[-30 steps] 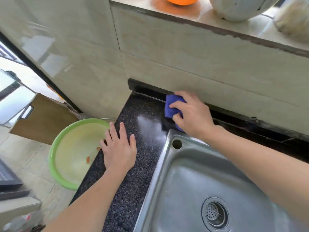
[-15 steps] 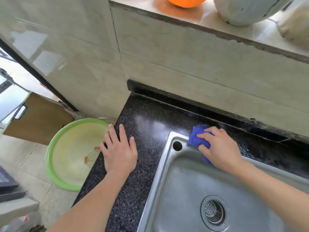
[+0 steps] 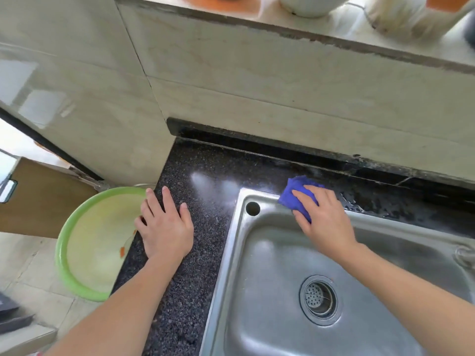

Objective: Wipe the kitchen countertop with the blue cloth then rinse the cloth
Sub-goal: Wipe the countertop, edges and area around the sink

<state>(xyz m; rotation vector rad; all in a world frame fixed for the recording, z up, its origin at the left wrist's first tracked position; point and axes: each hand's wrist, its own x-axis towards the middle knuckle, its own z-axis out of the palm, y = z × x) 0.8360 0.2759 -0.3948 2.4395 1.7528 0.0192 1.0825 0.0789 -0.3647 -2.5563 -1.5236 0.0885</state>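
Note:
The blue cloth (image 3: 295, 194) is bunched under my right hand (image 3: 322, 217), pressed on the back rim of the steel sink (image 3: 231, 253) where it meets the black speckled countertop (image 3: 203, 176). The fingers cover most of the cloth. My left hand (image 3: 165, 224) lies flat with fingers spread on the countertop's left edge, holding nothing. A wet sheen shows on the counter behind the sink.
A green plastic basin (image 3: 77, 273) sits on the floor left of the counter. Beige tiled wall (image 3: 282, 93) rises behind, with a ledge holding a white bowl (image 3: 308, 6) and other vessels. The sink's drain strainer (image 3: 318, 299) and overflow hole (image 3: 252, 208) are visible.
My right hand slid the cloth from the back wall corner rightward and toward me onto the sink's back rim. My left hand stayed put.

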